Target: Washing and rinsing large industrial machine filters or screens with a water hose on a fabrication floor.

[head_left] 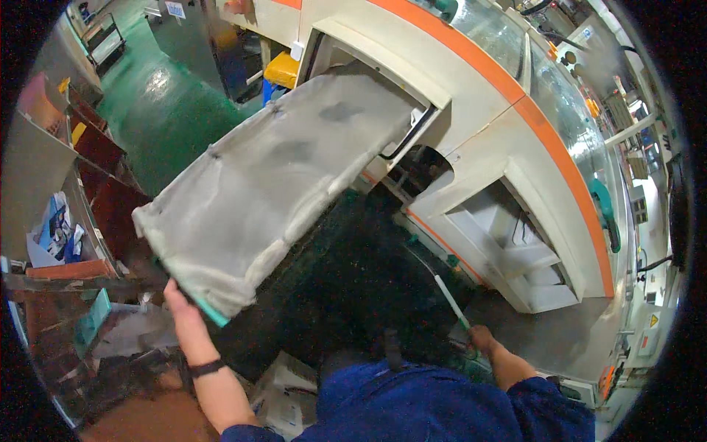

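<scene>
A long tray-like panel point(236, 191) sticks out at a slant from an opening in the white machine. Grey, fuzzy, cloth-like material covers it, with thick pale rolls along its sides and two darker patches near the machine. A teal strip point(211, 309) shows at its near end. My left hand point(183, 308) is at the near left corner of the panel, fingers partly hidden beneath the edge. Low on the right, my right hand point(482, 339) is closed round a thin white and green rod point(446, 295), whose slim bent end points toward the machine's base.
The white machine point(479, 125) with an orange stripe fills the right, with an open lower compartment point(515, 236). Cluttered bins point(99, 147) and scrap stand on the left. A yellow bag point(282, 68) sits beyond the panel. The green floor point(166, 103) runs behind.
</scene>
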A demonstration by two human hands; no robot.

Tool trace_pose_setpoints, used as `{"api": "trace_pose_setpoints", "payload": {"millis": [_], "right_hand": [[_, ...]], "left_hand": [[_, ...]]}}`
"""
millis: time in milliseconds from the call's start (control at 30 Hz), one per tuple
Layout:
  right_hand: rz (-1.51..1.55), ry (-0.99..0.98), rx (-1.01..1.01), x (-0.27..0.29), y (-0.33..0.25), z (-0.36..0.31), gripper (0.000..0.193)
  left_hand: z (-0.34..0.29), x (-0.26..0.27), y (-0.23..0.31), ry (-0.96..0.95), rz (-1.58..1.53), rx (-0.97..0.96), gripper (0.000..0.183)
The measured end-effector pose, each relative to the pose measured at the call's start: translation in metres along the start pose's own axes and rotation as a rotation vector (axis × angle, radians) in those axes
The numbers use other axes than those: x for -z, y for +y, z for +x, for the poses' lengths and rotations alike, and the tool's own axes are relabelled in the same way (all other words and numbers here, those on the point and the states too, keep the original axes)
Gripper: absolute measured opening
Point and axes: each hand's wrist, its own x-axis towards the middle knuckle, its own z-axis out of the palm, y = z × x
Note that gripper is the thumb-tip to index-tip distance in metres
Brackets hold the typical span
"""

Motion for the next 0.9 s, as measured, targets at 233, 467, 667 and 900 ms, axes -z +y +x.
{"api": "trace_pose_setpoints", "payload": {"millis": [233,467,667,900], "right_hand": [[0.257,0.062,-0.229,-0.031,0.01,-0.005,0.017],[0.119,0.063,-0.232,-0.088,0.047,-0.024,0.026],[0.174,-0.139,-0.242,-0.034,0.008,-0.01,0.038],[0.198,-0.064,-0.308,-0.128,0.025,-0.031,0.03]], "left_hand": [[0.057,-0.12,-0.066,-0.205,0.051,0.193,0.031],[0.06,-0.19,-0.122,-0.224,0.2,0.209,0.041],[0.051,-0.284,-0.132,-0.209,0.421,0.156,0.042],[0.044,-0.441,-0.22,-0.452,0.351,0.259,0.035]]}}
